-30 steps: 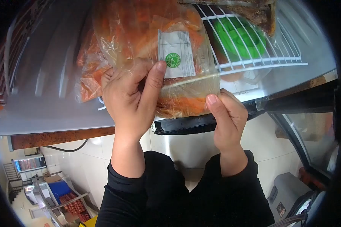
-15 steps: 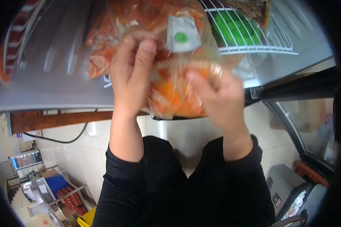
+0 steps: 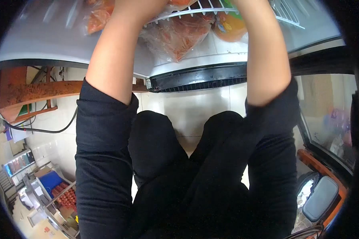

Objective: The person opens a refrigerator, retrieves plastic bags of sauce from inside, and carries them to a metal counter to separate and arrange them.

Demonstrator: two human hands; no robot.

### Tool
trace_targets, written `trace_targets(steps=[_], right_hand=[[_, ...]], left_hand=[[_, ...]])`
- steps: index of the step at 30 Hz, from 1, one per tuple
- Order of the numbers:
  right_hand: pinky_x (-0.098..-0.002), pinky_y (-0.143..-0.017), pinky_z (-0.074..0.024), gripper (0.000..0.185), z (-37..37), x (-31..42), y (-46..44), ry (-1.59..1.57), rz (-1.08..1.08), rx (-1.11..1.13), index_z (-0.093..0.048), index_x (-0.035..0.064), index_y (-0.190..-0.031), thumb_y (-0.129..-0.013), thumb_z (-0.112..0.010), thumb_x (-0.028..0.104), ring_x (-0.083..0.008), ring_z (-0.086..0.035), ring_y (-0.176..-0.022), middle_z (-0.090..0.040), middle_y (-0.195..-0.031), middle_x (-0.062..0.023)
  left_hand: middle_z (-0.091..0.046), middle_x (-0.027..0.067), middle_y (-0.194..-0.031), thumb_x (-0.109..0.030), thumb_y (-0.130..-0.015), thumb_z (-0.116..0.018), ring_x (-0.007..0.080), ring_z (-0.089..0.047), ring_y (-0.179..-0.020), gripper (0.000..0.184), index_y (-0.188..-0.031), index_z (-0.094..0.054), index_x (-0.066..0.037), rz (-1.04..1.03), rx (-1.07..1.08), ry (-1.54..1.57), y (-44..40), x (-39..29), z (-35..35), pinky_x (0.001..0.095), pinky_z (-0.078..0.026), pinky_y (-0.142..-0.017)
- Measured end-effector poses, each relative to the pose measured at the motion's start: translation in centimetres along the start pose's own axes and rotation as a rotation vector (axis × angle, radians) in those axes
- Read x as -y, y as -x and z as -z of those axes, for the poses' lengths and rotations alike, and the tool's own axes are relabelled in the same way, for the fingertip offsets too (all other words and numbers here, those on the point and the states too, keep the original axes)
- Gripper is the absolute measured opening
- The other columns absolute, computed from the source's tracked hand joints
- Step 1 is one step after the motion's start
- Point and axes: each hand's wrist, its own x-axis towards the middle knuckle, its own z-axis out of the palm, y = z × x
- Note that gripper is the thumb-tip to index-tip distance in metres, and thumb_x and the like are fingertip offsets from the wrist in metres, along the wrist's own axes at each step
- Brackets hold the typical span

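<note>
Both my arms reach forward into an open refrigerated cabinet. Only the back part of my left hand shows at the top edge, over the white wire shelf; its fingers are cut off. Beside it lies part of a clear bag of orange-red pieces. My right forearm runs up past the shelf, and its hand is beyond the frame. Below the shelf sit a crumpled clear bag with reddish-orange contents and a rounded yellow-orange package. Another orange-filled bag lies left of my left forearm.
A black grille runs along the cabinet's lower front. To the right stands a glass door, with a grey case below it. A brown beam and a black cable are at left.
My hands have moved forward and up, mostly out of the frame. The orange-filled bag between them and its white label are no longer visible there. Bags below the shelf now show.
</note>
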Motion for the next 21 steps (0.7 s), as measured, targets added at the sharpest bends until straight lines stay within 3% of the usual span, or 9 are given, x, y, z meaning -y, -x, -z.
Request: trace_targets(steps=[4, 6, 7, 9, 11, 13, 16, 19, 21], right_hand=[[-0.0264, -0.061, -0.0462, 0.007, -3.1, -2.7, 9.4, -0.328, 0.33, -0.571, -0.061, 0.0008, -0.08, -0.082, -0.061, 0.008, -0.0148, -0.058, -0.067, -0.061, -0.072, -0.0062], [-0.0252, -0.063, -0.0468, 0.011, -8.6, -4.8, 13.3, -0.441, 0.283, -0.324, -0.06, 0.0005, -0.088, -0.08, -0.062, 0.008, -0.0154, -0.058, -0.068, -0.062, -0.081, -0.0087], [-0.0314, -0.068, -0.049, 0.014, -10.2, -4.5, 14.3, -0.358, 0.168, -0.202, -0.06, -0.0005, -0.09, -0.08, -0.06, 0.009, -0.0244, -0.061, -0.075, -0.062, -0.086, -0.0138], [-0.0366, -0.071, -0.0486, 0.014, -12.6, -3.8, 14.2, -0.232, 0.12, -0.105, -0.06, -0.0011, -0.089, -0.078, -0.06, 0.008, -0.0308, -0.06, -0.08, -0.062, -0.088, -0.0157], [-0.0408, -0.074, -0.0478, 0.014, -14.3, -4.8, 14.1, -0.183, 0.15, 0.0, -0.061, -0.001, -0.088, -0.076, -0.059, 0.006, -0.0354, -0.058, -0.085, -0.062, -0.091, -0.0166], [-0.044, -0.076, -0.0466, 0.016, -15.2, -6.9, 14.6, -0.212, 0.236, 0.109, -0.063, 0.0, -0.089, -0.074, -0.058, 0.004, -0.0381, -0.056, -0.09, -0.062, -0.094, -0.0164], [-0.0405, -0.075, -0.0477, 0.021, -11.6, -7.7, 16.9, -0.246, 0.174, 0.027, -0.065, 0.0028, -0.09, -0.071, -0.057, 0.0, -0.0359, -0.058, -0.088, -0.063, -0.093, -0.0145], [-0.0367, -0.075, -0.049, 0.028, -9.9, -10.3, 19.4, -0.218, 0.166, 0.169, -0.068, 0.0069, -0.091, -0.069, -0.056, -0.005, -0.0329, -0.06, -0.086, -0.064, -0.093, -0.0135], [-0.0348, -0.074, -0.0495, 0.03, -10.2, -10.5, 20.8, -0.283, 0.238, 0.152, -0.069, 0.0074, -0.089, -0.067, -0.056, -0.008, -0.0313, -0.061, -0.085, -0.064, -0.091, -0.0124]], left_hand=[[-0.044, 0.0184, -0.133, -0.017, -0.085, -0.053, 0.0358, -0.051, -0.111, 0.038, -0.123, -0.055, -0.009, -0.075, -0.175, 0.026, 1.1, 0.2, 0.3, 0.0421, -0.041, -0.091], [-0.05, 0.0163, -0.122, -0.013, -0.081, -0.06, 0.0315, -0.051, -0.107, 0.033, -0.112, -0.058, -0.005, -0.255, -0.495, -0.023, 3.6, 2.1, -0.9, 0.0387, -0.04, -0.09], [-0.055, 0.0139, -0.113, -0.008, -0.076, -0.067, 0.0269, -0.052, -0.103, 0.028, -0.103, -0.06, -0.001, -0.336, -0.66, -0.045, 5.1, 3.0, -2.2, 0.035, -0.04, -0.089], [-0.054, 0.0127, -0.111, -0.007, -0.079, -0.064, 0.025, -0.052, -0.096, 0.025, -0.102, -0.056, 0.001, -0.273, -0.757, 0.024, 10.3, 2.9, -4.2, 0.0332, -0.041, -0.085], [-0.052, 0.01, -0.107, -0.009, -0.084, -0.06, 0.0195, -0.05, -0.092, 0.027, -0.108, -0.051, 0.001, -0.005, -0.692, 0.511, 14.4, 3.1, -8.4, 0.0303, -0.042, -0.082], [-0.048, 0.0086, -0.107, -0.017, -0.089, -0.057, 0.0154, -0.048, -0.094, 0.037, -0.118, -0.042, 0.0, 0.487, -0.467, 0.848, 17.7, 3.3, -11.1, 0.0292, -0.041, -0.082], [-0.045, 0.0094, -0.11, -0.025, -0.09, -0.056, 0.016, -0.048, -0.093, 0.048, -0.125, -0.034, 0.0, 0.703, -0.357, 1.133, 18.8, 4.2, -12.2, 0.0306, -0.041, -0.084], [-0.044, 0.0106, -0.116, -0.031, -0.09, -0.056, 0.0188, -0.049, -0.096, 0.056, -0.13, -0.029, -0.001, 0.623, -0.321, 1.039, 17.7, 4.5, -12.5, 0.0336, -0.042, -0.085], [-0.045, 0.0111, -0.118, -0.026, -0.09, -0.056, 0.0188, -0.049, -0.1, 0.053, -0.13, -0.032, -0.001, 0.762, -0.41, 1.182, 14.9, 2.8, -11.5, 0.0344, -0.043, -0.085]])
